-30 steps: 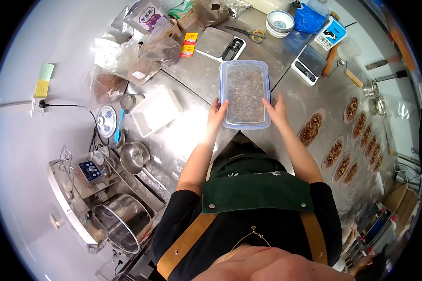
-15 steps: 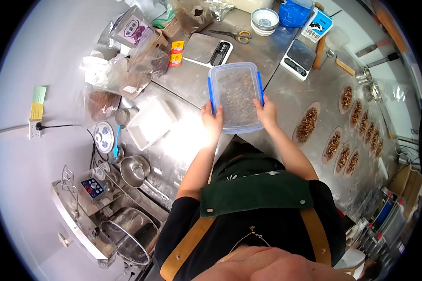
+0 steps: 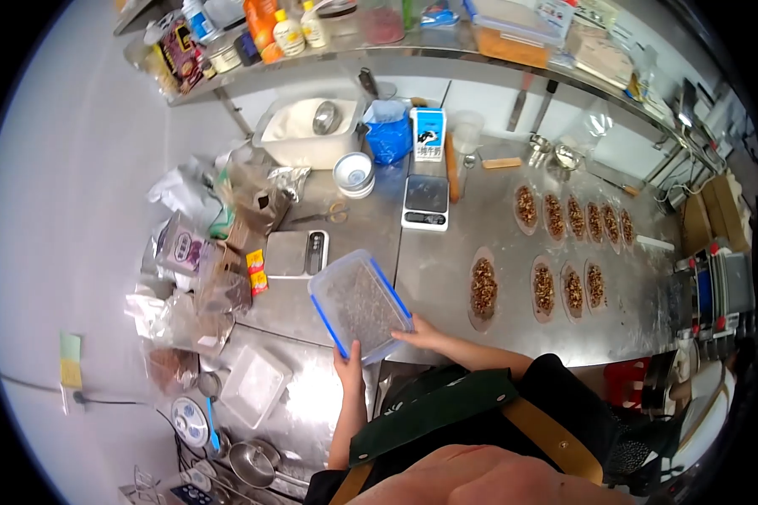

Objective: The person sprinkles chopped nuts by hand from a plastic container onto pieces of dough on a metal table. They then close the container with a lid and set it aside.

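A clear plastic storage box (image 3: 358,303) with a lid and blue side clips is held over the near edge of the steel table, tilted in the view. Small brown bits show through it. My left hand (image 3: 349,364) grips its lower left corner, thumb along the side. At its lower right corner my right hand (image 3: 421,332) is closed on the edge. A kitchen scale (image 3: 288,254) lies just beyond the box, to the left. Right of the box, an oval dough piece (image 3: 483,290) topped with chopped brown filling rests on the table.
Several more topped dough ovals (image 3: 573,290) lie to the right. A second scale (image 3: 426,202), a milk carton (image 3: 429,135), stacked bowls (image 3: 354,174) and scissors (image 3: 333,214) stand or lie farther back. A white tray (image 3: 257,385) sits left; a loaded shelf (image 3: 446,57) runs above.
The view has swung right and up, bringing the shelf into sight. The box, still in both hands, has turned so its top leans left.
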Tool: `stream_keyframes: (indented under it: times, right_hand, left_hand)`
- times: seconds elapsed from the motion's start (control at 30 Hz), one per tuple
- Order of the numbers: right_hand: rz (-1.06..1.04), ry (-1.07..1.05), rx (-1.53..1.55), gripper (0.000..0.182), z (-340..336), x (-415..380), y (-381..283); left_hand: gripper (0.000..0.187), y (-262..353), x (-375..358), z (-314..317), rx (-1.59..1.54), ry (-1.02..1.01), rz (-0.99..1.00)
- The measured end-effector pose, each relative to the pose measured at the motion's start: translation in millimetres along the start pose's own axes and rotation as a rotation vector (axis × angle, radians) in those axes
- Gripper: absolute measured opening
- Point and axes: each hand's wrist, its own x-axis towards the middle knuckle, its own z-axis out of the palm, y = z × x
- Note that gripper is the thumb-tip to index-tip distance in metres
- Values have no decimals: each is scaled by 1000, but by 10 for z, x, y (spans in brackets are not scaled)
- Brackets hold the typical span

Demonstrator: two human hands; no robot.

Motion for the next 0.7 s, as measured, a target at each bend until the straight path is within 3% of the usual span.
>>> stream_keyframes:
  times: [0.1,0.2,0.3,0.4,0.43,0.5,0.53,0.63,0.7]
  right_hand:
    - [393,-62,316,67,-258,-256,-541]
    - [239,37,178,67,-587,-318,-852]
    - [93,289,196,51,-1250,-325,-1560]
    - [-98,565,459,47,-2061,-279,-2430]
    - [-74,642,444,49,-2378,-232,-2621]
    - [-204,771,472,48,-2862,-196,-3188]
    - [-256,785,486,49,-3136,-146,-3404]
    - [-362,832,359,52,-3938,64,-3930]
    - [-307,843,358,51,-4435,299,-4183]
  left_hand:
    - [49,206,-203,157,-67,-28,9]
    - [49,674,-404,487,-90,-35,60]
    - [54,1271,-369,1014,-145,-221,224]
    - [71,2157,-216,1627,-90,-575,694]
    - [76,2451,-190,1820,-66,-688,884]
    - [81,2805,-246,2165,-124,-784,1033]
    - [79,2905,-269,2293,-171,-826,1068]
    - [73,2699,-290,2443,-213,-843,904]
    - [67,2346,-244,2412,-107,-850,822]
